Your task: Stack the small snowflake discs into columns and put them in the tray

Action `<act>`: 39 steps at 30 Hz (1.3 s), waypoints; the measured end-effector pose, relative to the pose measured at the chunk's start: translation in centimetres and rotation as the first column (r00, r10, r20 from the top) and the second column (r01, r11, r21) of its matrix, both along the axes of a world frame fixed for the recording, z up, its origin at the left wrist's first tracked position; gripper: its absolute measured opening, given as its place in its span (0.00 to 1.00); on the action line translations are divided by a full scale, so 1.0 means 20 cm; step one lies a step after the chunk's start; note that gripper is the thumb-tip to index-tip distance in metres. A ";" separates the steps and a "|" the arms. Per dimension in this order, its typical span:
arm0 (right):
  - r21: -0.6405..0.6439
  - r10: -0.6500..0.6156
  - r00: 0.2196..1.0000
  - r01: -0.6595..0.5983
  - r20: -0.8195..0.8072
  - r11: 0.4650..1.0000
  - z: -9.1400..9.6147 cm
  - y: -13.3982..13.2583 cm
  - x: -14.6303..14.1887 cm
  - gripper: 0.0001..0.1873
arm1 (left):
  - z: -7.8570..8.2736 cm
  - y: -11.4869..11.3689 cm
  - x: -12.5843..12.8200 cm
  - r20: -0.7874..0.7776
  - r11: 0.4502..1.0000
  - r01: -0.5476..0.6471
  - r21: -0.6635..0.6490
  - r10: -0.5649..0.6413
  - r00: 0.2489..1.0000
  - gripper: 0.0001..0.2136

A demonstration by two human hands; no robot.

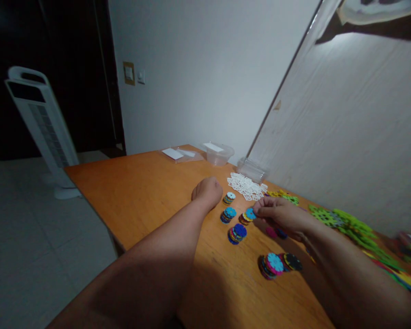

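Several small stacks of coloured snowflake discs sit on the orange wooden table (130, 192). My left hand (207, 192) rests curled on the table, knuckles toward me, beside a small stack (229, 198); its fingers are hidden. My right hand (280, 214) pinches a blue-topped stack (249, 215) with its fingertips. Between the hands stand another blue-topped stack (228, 214) and a dark blue stack (237, 233). Nearer me lies a toppled row of discs (277, 265). Pink and blue discs (276, 233) lie under my right hand.
A pile of white lattice pieces (246, 186) lies by the wall, with green snowflake pieces (342, 224) to its right. Clear plastic containers (219, 153) and a lid (180, 154) stand at the table's far end. A white tower fan (41, 123) stands on the floor left.
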State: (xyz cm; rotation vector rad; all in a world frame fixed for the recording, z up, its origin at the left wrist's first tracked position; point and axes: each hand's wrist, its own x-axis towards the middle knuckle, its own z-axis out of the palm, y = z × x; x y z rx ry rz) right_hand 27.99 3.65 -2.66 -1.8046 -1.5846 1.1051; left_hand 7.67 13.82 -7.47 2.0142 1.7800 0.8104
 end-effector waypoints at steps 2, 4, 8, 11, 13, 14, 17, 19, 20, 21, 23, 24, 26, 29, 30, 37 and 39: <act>-0.011 -0.005 1.000 0.005 -0.006 1.000 -0.01 0.00 -0.03 0.13 | 0.00 0.00 0.00 0.002 1.000 0.001 0.005 -0.001 1.000 0.11; 0.010 -0.007 1.000 0.007 -0.006 1.000 -0.01 0.01 -0.03 0.12 | 0.00 0.00 0.00 0.003 1.000 0.005 0.005 -0.005 1.000 0.11; 0.096 -0.004 0.996 -0.005 0.090 0.995 0.00 0.01 0.04 0.10 | 0.01 -0.01 0.00 0.006 1.000 0.011 -0.014 -0.011 1.000 0.12; 0.081 0.044 0.981 -0.061 0.190 0.995 0.00 -0.01 0.14 0.12 | 0.01 0.00 0.00 0.005 1.000 0.006 -0.025 -0.006 1.000 0.12; 0.045 0.116 0.965 -0.130 0.234 0.991 -0.01 -0.03 0.20 0.13 | 0.00 0.00 0.00 0.003 1.000 -0.002 -0.019 0.002 1.000 0.12; 0.025 0.153 0.954 -0.164 0.257 0.986 -0.02 -0.04 0.23 0.13 | 0.00 0.00 0.00 0.003 1.000 -0.005 -0.016 0.005 1.000 0.12; -0.026 0.217 0.897 -0.224 0.385 0.974 -0.03 -0.06 0.26 0.12 | -0.01 0.01 0.00 0.002 1.000 0.000 -0.018 0.000 1.000 0.12; -0.041 0.233 0.856 -0.242 0.462 0.969 -0.03 -0.07 0.25 0.10 | -0.01 0.01 0.00 0.001 1.000 0.006 -0.018 -0.006 1.000 0.11; -0.049 0.242 0.846 -0.249 0.476 0.967 -0.03 -0.07 0.25 0.09 | -0.01 0.01 0.00 0.000 1.000 0.005 -0.016 -0.005 1.000 0.11; -0.058 0.252 0.844 -0.255 0.474 0.965 -0.02 -0.07 0.24 0.09 | 0.00 0.01 0.00 0.000 1.000 0.003 -0.013 -0.003 1.000 0.11; -0.070 0.270 0.849 -0.268 0.455 0.961 -0.02 -0.07 0.24 0.08 | 0.00 0.01 0.00 -0.001 1.000 -0.002 -0.008 0.002 1.000 0.11; -0.073 0.277 0.853 -0.273 0.443 0.959 -0.03 -0.06 0.24 0.08 | 0.00 0.01 0.00 -0.001 1.000 -0.005 -0.006 0.005 1.000 0.11; -0.071 0.289 0.857 -0.286 0.426 0.956 -0.03 -0.06 0.25 0.08 | -0.01 0.01 0.00 0.001 1.000 -0.005 -0.008 0.005 1.000 0.11; -0.074 0.304 0.843 -0.303 0.443 0.950 -0.04 -0.06 0.27 0.08 | -0.01 0.01 0.00 0.006 1.000 0.005 -0.018 -0.005 1.000 0.11; -0.081 0.307 0.836 -0.305 0.455 0.949 -0.04 -0.06 0.27 0.08 | -0.01 0.01 0.00 0.007 1.000 0.007 -0.019 -0.007 1.000 0.11; -0.093 0.312 0.886 -0.298 0.342 0.950 -0.04 -0.05 0.24 0.10 | 0.01 0.00 0.00 0.009 1.000 0.007 -0.018 -0.007 1.000 0.12; -0.062 0.273 0.934 -0.266 0.232 0.962 -0.03 -0.05 0.22 0.12 | 0.01 0.00 0.00 0.009 1.000 0.006 -0.019 -0.006 1.000 0.12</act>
